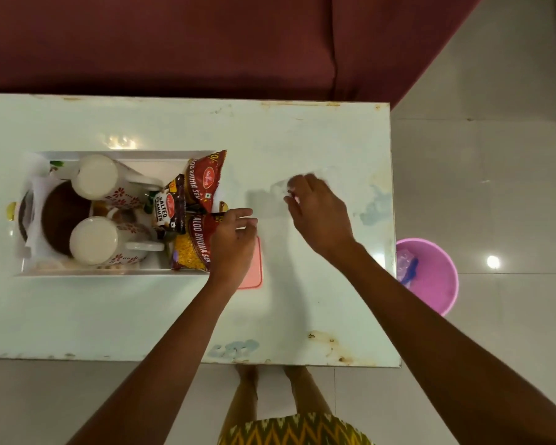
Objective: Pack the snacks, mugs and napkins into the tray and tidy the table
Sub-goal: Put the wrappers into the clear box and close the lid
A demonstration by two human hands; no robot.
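Note:
A white tray (109, 154) sits on the left part of the white table (142, 309). It holds two white floral mugs (95, 181) (92, 240) on their sides, a brown round piece (61, 220), white napkins (37, 187), a salted peanuts packet (169, 207) and two red aloo bhujia packets (206, 178) (193, 248). My left hand (231, 245) hovers with fingers apart at the tray's right end, over a flat pink item (254, 274). Further right, my right hand (318, 213) pinches a small clear wrapper (283, 187) on the tabletop; it is blurred.
A maroon sofa (206, 43) runs along the table's far side. A pink bucket (437, 284) with clear plastic and something blue inside stands on the tiled floor just past the table's right edge. My feet are at the near edge.

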